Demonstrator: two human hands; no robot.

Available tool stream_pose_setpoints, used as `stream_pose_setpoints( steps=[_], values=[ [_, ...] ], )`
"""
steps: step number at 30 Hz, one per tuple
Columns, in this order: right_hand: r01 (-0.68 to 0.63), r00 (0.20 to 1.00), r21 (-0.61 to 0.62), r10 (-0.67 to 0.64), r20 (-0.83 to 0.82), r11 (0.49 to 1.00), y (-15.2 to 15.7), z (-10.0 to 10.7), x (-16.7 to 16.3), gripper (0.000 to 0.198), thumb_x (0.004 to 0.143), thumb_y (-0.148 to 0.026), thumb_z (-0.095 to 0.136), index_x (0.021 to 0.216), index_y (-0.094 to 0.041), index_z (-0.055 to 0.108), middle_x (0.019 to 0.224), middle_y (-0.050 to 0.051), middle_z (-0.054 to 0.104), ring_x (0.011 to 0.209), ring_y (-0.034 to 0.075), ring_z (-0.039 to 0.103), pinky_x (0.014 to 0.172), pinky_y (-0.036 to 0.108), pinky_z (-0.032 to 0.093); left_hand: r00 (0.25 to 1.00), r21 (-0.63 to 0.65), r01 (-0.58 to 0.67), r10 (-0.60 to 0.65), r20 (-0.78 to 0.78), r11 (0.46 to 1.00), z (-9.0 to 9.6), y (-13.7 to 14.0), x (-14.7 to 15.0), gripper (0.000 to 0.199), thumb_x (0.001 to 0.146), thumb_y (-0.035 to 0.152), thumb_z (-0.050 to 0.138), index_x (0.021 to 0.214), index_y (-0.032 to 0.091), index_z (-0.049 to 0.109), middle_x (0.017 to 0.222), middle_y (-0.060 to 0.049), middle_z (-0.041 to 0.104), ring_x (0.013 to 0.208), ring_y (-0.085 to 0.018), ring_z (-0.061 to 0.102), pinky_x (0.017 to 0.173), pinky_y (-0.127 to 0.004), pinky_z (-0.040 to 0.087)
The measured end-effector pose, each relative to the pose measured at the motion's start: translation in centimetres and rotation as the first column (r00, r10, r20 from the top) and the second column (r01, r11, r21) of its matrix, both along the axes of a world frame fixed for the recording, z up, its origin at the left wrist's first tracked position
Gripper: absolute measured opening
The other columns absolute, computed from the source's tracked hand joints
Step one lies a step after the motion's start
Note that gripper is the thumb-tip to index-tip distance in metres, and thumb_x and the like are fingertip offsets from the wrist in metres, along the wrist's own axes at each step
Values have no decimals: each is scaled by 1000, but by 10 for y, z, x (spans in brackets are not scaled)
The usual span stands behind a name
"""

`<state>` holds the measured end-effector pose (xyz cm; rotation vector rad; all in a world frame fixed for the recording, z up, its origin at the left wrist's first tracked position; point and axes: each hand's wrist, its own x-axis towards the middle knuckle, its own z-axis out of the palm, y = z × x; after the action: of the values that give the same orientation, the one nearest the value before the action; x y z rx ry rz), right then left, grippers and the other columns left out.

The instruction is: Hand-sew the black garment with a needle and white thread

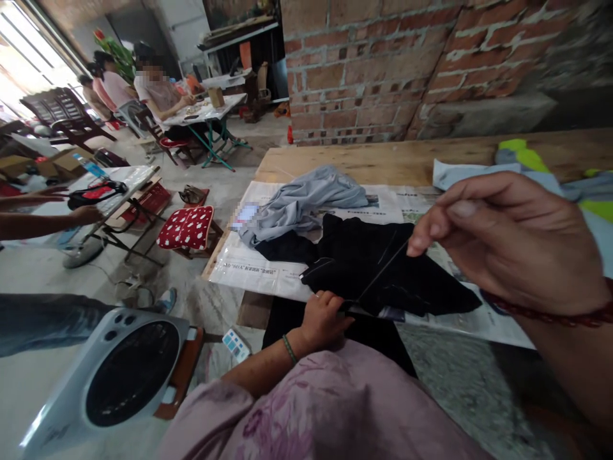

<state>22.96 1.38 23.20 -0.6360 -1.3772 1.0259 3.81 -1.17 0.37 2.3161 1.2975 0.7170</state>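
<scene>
Black cloth (378, 262) with pale lines marked on it lies over newspaper (249, 271) at the front edge of a wooden table. My left hand (325, 319) is closed on the near edge of this cloth, its fingertips partly hidden. Raised above the table at the right, my right hand (507, 236) pinches a dark thread (383, 271). The thread runs straight and slanting from the cloth by my left hand up to my right fingertips. Whether a needle is in the pinch I cannot tell. Grey cloth (306, 198) lies crumpled just behind the black cloth.
Light blue and neon yellow cloth (520, 156) lies at the table's right. A phone-like object (245, 216) rests at the left edge. Left of me stand a fan (134, 370), a red dotted stool (186, 228) and another person's hands (86, 214). A brick wall (364, 76) rises behind.
</scene>
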Motion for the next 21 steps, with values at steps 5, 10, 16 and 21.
stream_pose_setpoints(
  steps=[5,10,16,21],
  values=[
    [-16,1000,-33,16,-1,999,9,-3,-1,8,78,-22,61,84,-17,57,61,-4,58,57,13,60,53,31,52,998,75,-69,68,19,995,-14,8,8,13,78,25,57,87,20,63,83,-7,61,77,-20,53,69,-32,42],
    [16,1000,-73,-16,-4,997,29,10,8,8,78,-18,61,79,-15,54,57,-6,53,54,10,59,51,28,51,997,128,-69,63,50,989,-19,8,2,10,79,22,56,77,19,65,74,-3,61,72,-15,54,67,-28,43],
    [228,973,-63,-230,-13,972,77,28,57,7,86,-11,42,90,-17,45,64,-11,54,73,9,63,76,40,48,987,50,-94,87,137,994,-15,8,-4,9,78,19,58,78,18,67,74,-4,64,71,-15,57,66,-27,44],
    [468,825,391,-551,128,793,94,-10,72,21,91,-14,32,109,-15,43,96,2,60,92,12,60,84,44,46,974,-85,-75,91,206,994,-15,9,-6,9,76,17,59,80,18,67,76,-4,64,71,-15,57,67,-26,45]
  ],
)
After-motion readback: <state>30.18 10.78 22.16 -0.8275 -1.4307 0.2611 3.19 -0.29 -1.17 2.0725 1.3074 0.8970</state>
